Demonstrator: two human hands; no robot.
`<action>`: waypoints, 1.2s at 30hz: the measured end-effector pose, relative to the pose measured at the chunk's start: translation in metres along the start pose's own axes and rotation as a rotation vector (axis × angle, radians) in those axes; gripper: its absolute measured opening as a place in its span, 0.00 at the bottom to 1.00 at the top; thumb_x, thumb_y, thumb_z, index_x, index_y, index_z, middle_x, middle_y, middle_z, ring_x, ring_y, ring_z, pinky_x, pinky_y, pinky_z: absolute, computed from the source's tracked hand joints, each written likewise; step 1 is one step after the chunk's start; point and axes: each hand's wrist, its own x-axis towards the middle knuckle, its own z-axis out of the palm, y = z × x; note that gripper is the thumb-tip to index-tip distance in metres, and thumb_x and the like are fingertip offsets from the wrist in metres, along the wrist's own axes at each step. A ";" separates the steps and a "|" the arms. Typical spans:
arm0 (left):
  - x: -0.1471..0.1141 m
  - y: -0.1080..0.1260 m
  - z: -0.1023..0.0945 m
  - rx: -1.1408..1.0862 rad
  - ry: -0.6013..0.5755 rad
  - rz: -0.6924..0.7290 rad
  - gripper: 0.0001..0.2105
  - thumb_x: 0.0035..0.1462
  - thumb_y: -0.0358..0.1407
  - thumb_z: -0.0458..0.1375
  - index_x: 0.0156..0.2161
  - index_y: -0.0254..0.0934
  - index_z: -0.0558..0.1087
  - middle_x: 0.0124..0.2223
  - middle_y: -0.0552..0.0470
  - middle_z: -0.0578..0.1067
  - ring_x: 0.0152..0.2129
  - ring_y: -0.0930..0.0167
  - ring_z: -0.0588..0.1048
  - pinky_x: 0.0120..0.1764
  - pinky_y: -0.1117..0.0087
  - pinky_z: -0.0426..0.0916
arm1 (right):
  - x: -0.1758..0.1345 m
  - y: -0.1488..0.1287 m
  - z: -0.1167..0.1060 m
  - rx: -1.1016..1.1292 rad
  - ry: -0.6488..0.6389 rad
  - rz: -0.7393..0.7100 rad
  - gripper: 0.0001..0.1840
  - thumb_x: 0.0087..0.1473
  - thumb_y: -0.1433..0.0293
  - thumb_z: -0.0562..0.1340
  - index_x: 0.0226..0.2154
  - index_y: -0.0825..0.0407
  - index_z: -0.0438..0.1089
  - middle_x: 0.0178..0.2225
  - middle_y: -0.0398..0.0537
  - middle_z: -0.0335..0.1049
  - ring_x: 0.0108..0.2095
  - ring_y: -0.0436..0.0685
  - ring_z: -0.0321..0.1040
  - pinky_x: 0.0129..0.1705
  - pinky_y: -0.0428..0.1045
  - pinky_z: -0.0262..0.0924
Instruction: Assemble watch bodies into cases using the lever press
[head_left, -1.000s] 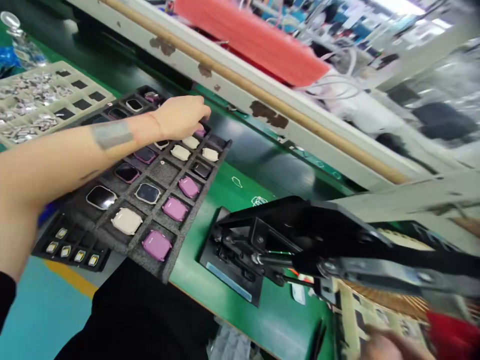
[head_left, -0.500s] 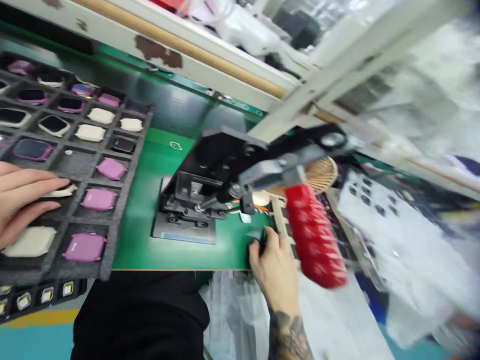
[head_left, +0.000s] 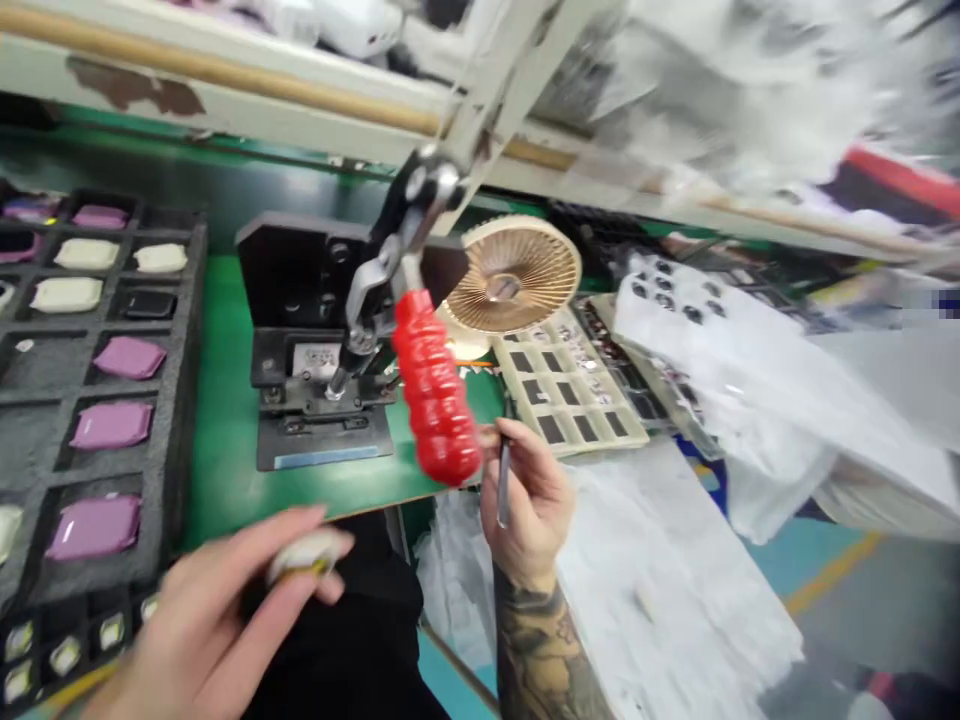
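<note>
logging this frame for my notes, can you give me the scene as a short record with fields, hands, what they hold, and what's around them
left hand: left hand pinches a cream watch case, blurred, above the bench edge
right hand: right hand grips a slim dark tool, beside the red handle
press: black lever press on the green mat, lever raised
left side: black foam tray with purple and cream cases
right side: beige parts tray, small fan, white plastic bags
</note>
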 end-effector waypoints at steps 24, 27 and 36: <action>0.049 -0.043 0.057 -0.308 0.152 -0.243 0.17 0.71 0.38 0.68 0.62 0.39 0.82 0.33 0.51 0.86 0.27 0.65 0.86 0.36 0.67 0.83 | -0.019 -0.024 0.081 0.076 -0.156 -0.320 0.19 0.62 0.83 0.68 0.52 0.50 0.82 0.43 0.53 0.83 0.41 0.63 0.83 0.40 0.62 0.82; 0.049 -0.041 0.056 -0.317 0.150 -0.247 0.17 0.69 0.38 0.70 0.61 0.39 0.83 0.33 0.51 0.87 0.26 0.66 0.85 0.34 0.68 0.83 | -0.020 -0.024 0.084 0.075 -0.109 -0.293 0.19 0.61 0.83 0.68 0.51 0.50 0.81 0.42 0.52 0.83 0.41 0.63 0.84 0.40 0.61 0.82; 0.048 -0.044 0.056 -0.384 0.161 -0.271 0.19 0.70 0.42 0.70 0.61 0.38 0.83 0.39 0.48 0.88 0.26 0.66 0.86 0.35 0.68 0.83 | -0.024 -0.019 0.083 0.061 -0.089 -0.102 0.11 0.66 0.76 0.69 0.48 0.46 0.82 0.40 0.49 0.83 0.41 0.62 0.83 0.45 0.61 0.81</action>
